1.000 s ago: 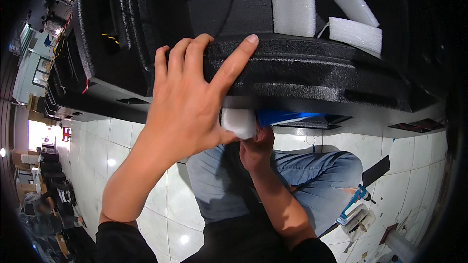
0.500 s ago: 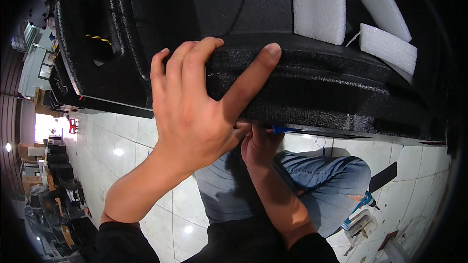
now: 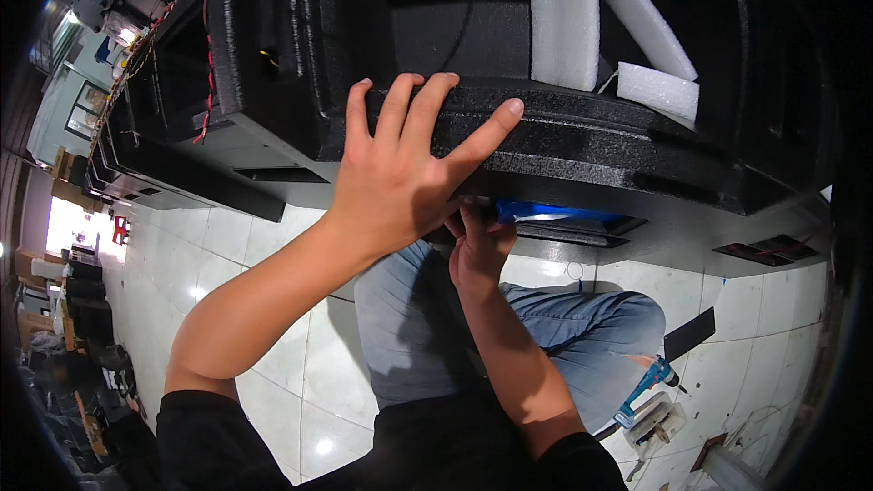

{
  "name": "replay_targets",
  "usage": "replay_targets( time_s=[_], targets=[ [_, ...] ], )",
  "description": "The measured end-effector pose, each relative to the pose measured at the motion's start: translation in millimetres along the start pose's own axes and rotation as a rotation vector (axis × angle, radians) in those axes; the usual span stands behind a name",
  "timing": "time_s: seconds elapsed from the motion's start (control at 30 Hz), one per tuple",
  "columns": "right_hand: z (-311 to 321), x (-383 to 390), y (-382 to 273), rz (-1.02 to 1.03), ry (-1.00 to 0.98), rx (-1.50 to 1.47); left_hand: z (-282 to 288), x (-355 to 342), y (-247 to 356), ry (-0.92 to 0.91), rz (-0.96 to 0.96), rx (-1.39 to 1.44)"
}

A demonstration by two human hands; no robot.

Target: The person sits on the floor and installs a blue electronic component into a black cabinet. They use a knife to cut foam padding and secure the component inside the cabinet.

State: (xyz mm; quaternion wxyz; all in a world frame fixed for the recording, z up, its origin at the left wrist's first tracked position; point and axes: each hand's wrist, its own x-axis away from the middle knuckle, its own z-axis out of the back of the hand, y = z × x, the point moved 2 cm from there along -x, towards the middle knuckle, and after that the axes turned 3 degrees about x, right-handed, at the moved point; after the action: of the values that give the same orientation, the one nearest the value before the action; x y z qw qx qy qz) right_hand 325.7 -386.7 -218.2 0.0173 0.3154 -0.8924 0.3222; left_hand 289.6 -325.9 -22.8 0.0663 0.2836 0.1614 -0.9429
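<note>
My left hand (image 3: 391,168) lies over the front rim of a large black, rough-coated cabinet (image 3: 582,145). Its fingers are spread, the tips reaching over the edge and the thumb stretched to the right. Just below it, my right hand (image 3: 479,250) is raised against the cabinet's lower face, its fingers bent in and partly hidden; what they grip, if anything, cannot be made out. Beside those fingers a shiny blue piece (image 3: 564,211) shows at a recess in that face. Inside the cabinet stand white foam blocks (image 3: 564,27).
Another black cabinet (image 3: 264,73) with red wire along it is at the left. A blue cordless drill (image 3: 644,389) lies by my right knee, next to a white tray (image 3: 655,427). A dark flat strip (image 3: 689,334) rests on the tiled floor (image 3: 273,400). Boxes (image 3: 41,268) line the far left.
The view has shifted, so more of the cabinet's lower face, its recess and the blue piece now show. My left hand stays spread on the rim; my right hand remains beneath it.
</note>
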Motion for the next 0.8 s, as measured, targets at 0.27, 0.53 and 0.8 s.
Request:
replay_targets(
  time_s=[0.27, 0.53, 0.8],
  targets=[
    [-13, 3, -24, -0.075, -0.048, 0.154, 7, 2, 1, -0.04, 0.0, -0.017],
    [103, 32, -39, -0.001, -0.171, 0.567, 18, 4, 2, -0.089, 0.02, 0.002],
    [133, 53, -113, 0.311, -0.01, 0.793, 20, 8, 24, 0.073, -0.067, 0.019]
  ],
)
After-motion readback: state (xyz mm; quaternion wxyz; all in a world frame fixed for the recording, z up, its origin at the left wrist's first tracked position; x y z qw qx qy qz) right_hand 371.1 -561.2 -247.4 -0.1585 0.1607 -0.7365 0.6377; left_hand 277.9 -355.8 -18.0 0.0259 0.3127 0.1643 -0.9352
